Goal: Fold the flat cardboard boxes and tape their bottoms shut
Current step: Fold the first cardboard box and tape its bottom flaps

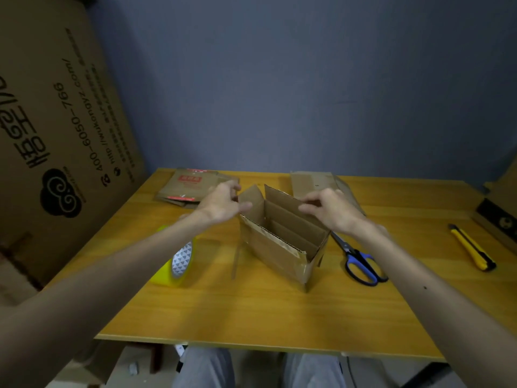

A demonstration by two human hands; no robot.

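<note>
We see an opened box standing on the desk, its top open. The left hand pinches its left end flap; the right hand grips the far wall. Tape lies left, scissors and a knife right, flat boxes behind.

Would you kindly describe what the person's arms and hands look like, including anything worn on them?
Both forearms are bare from the picture's edge to the wrist: no sleeves, gloves, watch or bracelet show. The left hand and the right hand carry no visible rings on the fingers. The right forearm has a small dark spot on it. Grey trousers show below the table's edge.
</note>
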